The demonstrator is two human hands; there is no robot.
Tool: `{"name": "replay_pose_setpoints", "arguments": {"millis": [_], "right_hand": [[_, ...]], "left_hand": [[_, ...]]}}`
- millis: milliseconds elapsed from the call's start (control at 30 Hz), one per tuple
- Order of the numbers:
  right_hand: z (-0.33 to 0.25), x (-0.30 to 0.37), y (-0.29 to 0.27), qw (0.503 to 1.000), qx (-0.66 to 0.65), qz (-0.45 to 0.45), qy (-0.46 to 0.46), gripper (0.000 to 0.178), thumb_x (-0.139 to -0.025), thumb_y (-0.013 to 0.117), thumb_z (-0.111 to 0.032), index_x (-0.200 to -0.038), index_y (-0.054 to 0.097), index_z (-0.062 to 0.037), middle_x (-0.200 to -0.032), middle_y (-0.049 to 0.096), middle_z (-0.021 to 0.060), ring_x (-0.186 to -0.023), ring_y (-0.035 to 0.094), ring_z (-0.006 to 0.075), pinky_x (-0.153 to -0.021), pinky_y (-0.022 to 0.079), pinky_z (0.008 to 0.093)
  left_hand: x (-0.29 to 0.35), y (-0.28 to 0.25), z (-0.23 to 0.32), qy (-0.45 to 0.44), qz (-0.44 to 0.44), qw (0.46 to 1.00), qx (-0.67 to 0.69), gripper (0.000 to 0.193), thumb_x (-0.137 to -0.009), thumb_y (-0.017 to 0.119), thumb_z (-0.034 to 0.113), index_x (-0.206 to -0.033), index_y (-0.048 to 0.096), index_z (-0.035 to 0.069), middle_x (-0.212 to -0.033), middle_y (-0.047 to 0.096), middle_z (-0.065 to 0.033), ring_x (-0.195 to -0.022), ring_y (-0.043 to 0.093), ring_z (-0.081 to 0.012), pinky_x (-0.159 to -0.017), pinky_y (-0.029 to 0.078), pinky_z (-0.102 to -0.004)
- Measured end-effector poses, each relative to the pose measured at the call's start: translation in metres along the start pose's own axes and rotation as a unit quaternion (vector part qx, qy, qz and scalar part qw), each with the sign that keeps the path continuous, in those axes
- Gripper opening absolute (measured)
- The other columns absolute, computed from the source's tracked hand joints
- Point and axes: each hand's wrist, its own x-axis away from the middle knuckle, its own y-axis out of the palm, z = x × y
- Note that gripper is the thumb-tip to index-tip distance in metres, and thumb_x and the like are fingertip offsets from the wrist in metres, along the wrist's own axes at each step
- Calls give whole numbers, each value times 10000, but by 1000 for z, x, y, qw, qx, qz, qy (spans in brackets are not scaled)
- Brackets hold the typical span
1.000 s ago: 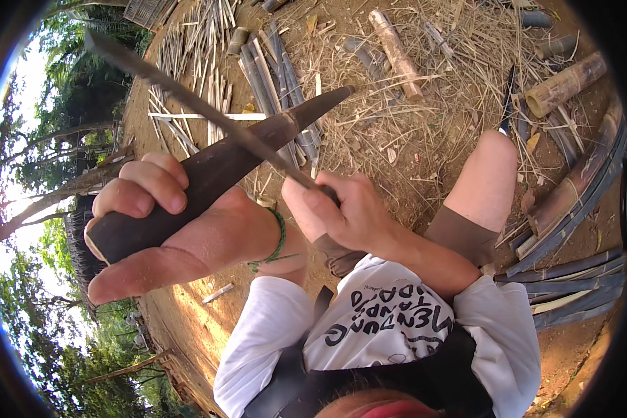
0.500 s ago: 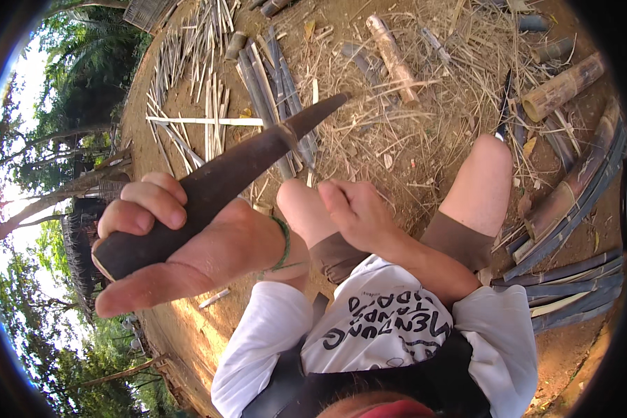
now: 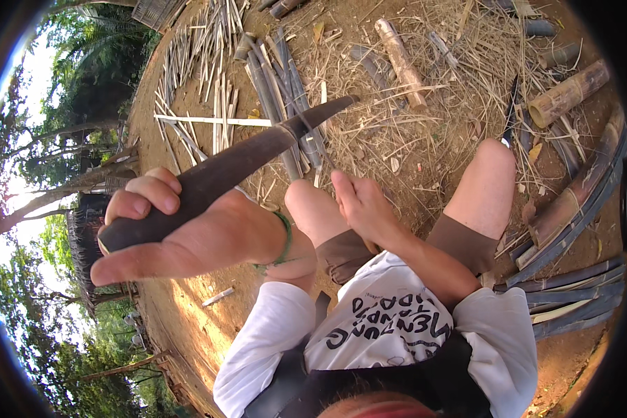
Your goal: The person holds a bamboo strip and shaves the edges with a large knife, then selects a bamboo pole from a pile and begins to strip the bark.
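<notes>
My left hand (image 3: 195, 240) is raised at the left, fingers curled over the wide end of a dark split bamboo piece (image 3: 223, 171), its thumb lying out straight along the underside. Past a ridged node, the bamboo tapers to a point toward the upper right. My right hand (image 3: 364, 205) is closed in front of my knees, below the tapered end. From it a thin dark knife blade (image 3: 326, 153), seen nearly edge-on, reaches up to the bamboo near the node. Whether the blade touches the bamboo is hard to tell. Most of the knife's handle is hidden by my hand and forearm.
Pale shavings (image 3: 369, 132) litter the earth ahead of my knees. Split strips (image 3: 219, 104) lie at the far left, round bamboo sections (image 3: 400, 63) farther ahead, and long dark split lengths (image 3: 582, 296) on the right. A dark-handled blade (image 3: 512, 111) lies beyond my right knee.
The bamboo piece has shifted slightly with my left hand. My right hand has turned and risen a little, and the thin blade now shows between it and the bamboo.
</notes>
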Motion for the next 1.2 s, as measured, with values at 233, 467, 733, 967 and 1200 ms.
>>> {"name": "replay_pose_setpoints", "arguments": {"millis": [233,467,733,967,1200], "right_hand": [[14,-5,6,993,102,5,-62,429,-985,531,-387,-879,633,16,-574,569,207,-554,603,391,-516,438,441],[9,8,12,986,74,-5,-153,450,-999,511,-326,-734,562,34,-543,483,156,-484,491,243,-516,403,383],[2,8,11,976,114,-19,-187,449,-972,544,-367,-755,613,20,-555,535,201,-534,581,345,-525,428,440],[94,-82,-34,963,252,7,95,807,-981,342,-653,-571,604,-10,-510,554,143,-499,573,301,-565,468,465],[143,-145,-11,960,279,14,11,781,-966,342,-695,-597,570,-45,-496,483,74,-435,471,215,-474,398,415]], "left_hand": [[-4,7,-5,2,52,998,-34,556,-968,464,622,-754,452,109,-744,531,-28,-533,483,-119,-500,388,-238],[-6,9,-2,22,75,995,-59,541,-953,526,606,-745,433,115,-733,505,-20,-514,453,-117,-487,349,-235],[-3,5,-3,33,69,994,-75,577,-924,543,643,-737,446,105,-739,503,-16,-512,452,-119,-484,354,-235],[-61,-69,-34,-75,-57,992,87,637,-885,552,680,-765,499,57,-742,498,-30,-550,459,-127,-519,367,-258],[-125,-111,-85,-131,-113,971,163,624,-804,689,653,-778,472,69,-762,458,-17,-585,436,-131,-574,360,-273]]}}
